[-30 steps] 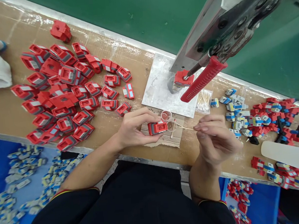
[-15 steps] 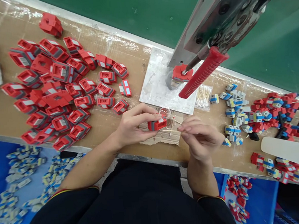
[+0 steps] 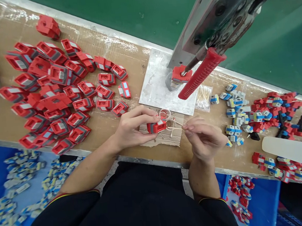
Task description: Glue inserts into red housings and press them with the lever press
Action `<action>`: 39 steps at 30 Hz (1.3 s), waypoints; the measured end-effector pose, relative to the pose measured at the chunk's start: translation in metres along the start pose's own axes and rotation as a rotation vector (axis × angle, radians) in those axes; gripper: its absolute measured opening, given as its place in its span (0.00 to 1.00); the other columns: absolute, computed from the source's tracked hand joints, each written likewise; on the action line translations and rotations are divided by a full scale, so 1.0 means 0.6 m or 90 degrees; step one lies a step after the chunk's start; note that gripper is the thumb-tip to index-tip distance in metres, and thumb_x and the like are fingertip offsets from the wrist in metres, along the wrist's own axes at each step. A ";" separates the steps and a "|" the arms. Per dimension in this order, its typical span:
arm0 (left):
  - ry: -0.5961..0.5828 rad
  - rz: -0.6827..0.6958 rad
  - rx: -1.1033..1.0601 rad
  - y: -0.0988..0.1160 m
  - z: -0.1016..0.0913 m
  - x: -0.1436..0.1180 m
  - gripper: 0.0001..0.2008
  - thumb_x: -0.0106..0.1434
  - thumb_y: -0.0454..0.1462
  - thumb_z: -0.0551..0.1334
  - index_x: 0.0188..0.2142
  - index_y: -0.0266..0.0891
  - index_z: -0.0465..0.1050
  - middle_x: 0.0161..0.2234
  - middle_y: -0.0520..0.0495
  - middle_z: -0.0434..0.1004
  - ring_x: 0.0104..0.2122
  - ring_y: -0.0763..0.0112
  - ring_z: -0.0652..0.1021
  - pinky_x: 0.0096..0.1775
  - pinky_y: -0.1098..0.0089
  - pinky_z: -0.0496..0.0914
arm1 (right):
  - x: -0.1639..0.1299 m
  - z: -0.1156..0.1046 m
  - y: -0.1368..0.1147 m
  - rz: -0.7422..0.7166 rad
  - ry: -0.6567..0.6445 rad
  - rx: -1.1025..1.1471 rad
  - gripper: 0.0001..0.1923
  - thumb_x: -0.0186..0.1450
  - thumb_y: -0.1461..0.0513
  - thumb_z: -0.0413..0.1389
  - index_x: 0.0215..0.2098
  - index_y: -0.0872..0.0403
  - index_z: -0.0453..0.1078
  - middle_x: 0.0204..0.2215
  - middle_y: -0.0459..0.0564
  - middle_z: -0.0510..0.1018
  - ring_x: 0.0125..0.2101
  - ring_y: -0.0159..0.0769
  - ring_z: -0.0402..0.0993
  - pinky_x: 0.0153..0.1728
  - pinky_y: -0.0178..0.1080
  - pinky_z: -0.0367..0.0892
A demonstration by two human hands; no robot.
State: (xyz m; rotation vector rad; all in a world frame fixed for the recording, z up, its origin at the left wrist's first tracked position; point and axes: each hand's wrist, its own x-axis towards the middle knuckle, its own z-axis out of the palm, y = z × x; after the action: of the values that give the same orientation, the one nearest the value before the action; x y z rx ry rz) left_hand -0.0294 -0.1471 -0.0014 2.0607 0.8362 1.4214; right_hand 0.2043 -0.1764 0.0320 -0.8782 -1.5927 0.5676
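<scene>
Fingers of my left hand [image 3: 131,128] hold a small red and grey plastic block [image 3: 156,126] just above a piece of brown cardboard [image 3: 163,138] on the wooden counter [image 3: 110,126]. My right hand [image 3: 203,140] pinches a thin wooden cotton swab [image 3: 177,127] between thumb and first finger, and its tip points at the block. Two small clear round cups [image 3: 165,113] stand just behind the block. On my left lies a big heap of red blocks [image 3: 54,95]. A red ribbed press lever [image 3: 201,75] hangs over a grey metal plate [image 3: 159,88].
</scene>
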 end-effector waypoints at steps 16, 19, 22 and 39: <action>0.080 -0.116 -0.032 -0.014 -0.008 -0.002 0.19 0.60 0.31 0.75 0.50 0.49 0.82 0.43 0.48 0.80 0.40 0.66 0.82 0.39 0.67 0.83 | 0.024 -0.185 0.064 0.125 -0.053 -0.495 0.07 0.70 0.57 0.62 0.45 0.46 0.80 0.43 0.52 0.82 0.45 0.47 0.77 0.47 0.52 0.74; 0.074 -0.132 -0.078 -0.014 -0.009 -0.003 0.24 0.60 0.29 0.74 0.54 0.50 0.80 0.46 0.47 0.80 0.44 0.66 0.82 0.42 0.68 0.83 | 0.049 -0.211 0.122 0.237 -0.175 -0.610 0.12 0.67 0.59 0.62 0.48 0.51 0.80 0.48 0.59 0.82 0.50 0.56 0.76 0.54 0.59 0.71; 0.067 -0.157 -0.131 -0.016 -0.006 -0.006 0.25 0.62 0.29 0.73 0.56 0.49 0.79 0.50 0.46 0.79 0.46 0.65 0.83 0.45 0.66 0.83 | 0.061 -0.206 0.152 0.307 -0.235 -0.597 0.16 0.65 0.64 0.59 0.50 0.55 0.79 0.46 0.62 0.83 0.47 0.56 0.77 0.54 0.60 0.71; -0.049 -0.208 -0.328 0.019 0.028 -0.014 0.24 0.63 0.46 0.75 0.56 0.41 0.79 0.45 0.40 0.86 0.40 0.63 0.87 0.41 0.69 0.81 | -0.017 0.015 -0.004 0.378 0.034 0.153 0.18 0.62 0.47 0.69 0.44 0.48 0.83 0.36 0.51 0.85 0.34 0.40 0.82 0.34 0.42 0.78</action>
State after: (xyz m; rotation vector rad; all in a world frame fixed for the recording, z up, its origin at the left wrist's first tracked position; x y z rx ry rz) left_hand -0.0136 -0.1618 -0.0042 1.5033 0.6531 1.2117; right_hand 0.1952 -0.1851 0.0256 -1.1710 -1.1707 1.1162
